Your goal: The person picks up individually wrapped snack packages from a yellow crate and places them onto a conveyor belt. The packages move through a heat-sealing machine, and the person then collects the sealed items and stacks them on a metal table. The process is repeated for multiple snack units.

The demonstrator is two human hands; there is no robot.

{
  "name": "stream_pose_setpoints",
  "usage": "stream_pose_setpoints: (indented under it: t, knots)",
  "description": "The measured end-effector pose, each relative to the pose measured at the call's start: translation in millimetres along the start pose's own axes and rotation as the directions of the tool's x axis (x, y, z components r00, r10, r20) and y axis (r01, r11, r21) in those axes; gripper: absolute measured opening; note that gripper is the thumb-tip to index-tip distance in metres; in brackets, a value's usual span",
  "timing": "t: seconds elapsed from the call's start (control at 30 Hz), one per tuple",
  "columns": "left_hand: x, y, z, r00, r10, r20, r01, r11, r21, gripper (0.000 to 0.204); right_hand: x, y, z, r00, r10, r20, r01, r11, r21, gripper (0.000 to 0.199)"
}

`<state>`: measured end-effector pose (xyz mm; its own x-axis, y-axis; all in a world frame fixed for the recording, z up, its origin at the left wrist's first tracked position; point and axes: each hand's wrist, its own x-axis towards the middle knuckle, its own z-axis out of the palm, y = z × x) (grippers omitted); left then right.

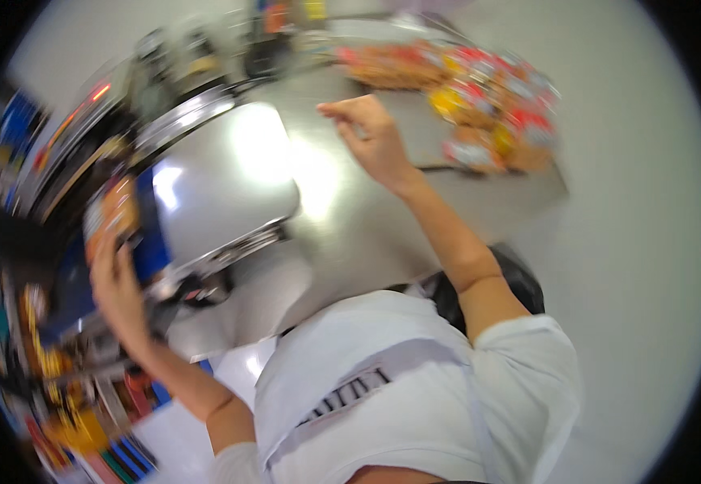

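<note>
At the left, my left hand has its fingers on the lower end of a clear-wrapped, orange-brown package, which looks like bagged bread. The package is over a blue surface beside a shiny metal lid or plate. My right hand hovers over the steel table, its index finger stretched out and the other fingers loosely bent. Nothing shows in it. Motion blur softens both hands.
Several packages in clear, red and yellow wrapping are heaped at the table's far right. A machine with a red light and metal parts stands at the far left. Below it are shelves with yellow things. A black bag-like object lies by my right elbow.
</note>
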<state>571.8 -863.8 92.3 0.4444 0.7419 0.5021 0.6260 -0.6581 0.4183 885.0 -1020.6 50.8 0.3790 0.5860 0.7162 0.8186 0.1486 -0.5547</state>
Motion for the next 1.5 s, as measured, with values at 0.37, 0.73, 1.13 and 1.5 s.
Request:
stream_pose_setpoints:
  t: [0.37,0.73,1.13,1.5]
  knots:
    - [20.1,21.5,-0.7,0.982,0.187,0.013,-0.184,0.975,-0.122,0.029,-131.1,95.8,-115.8,0.928,0.349,-0.128,-0.264,0.373,-0.89,0.018]
    - [5.0,161.8,49.7,0.746,0.664,0.043,-0.608,0.706,-0.364,0.048,17.2,-38.3,-72.8,0.826,0.222,-0.519,-0.037,0.939,0.343,0.016]
    - [31.2,90.4,46.0,0.942,0.307,0.134,-0.071,0.574,-0.816,0.031,52.6,-92.8,-2.1,0.974,0.149,-0.168,-0.086,0.939,0.333,0.032]
    - [39.4,83.2,18.0,0.959,0.227,-0.167,-0.268,0.555,-0.788,0.018,69.5,-58.3,-23.4,0.947,0.006,0.322,-0.102,0.954,0.282,0.017]
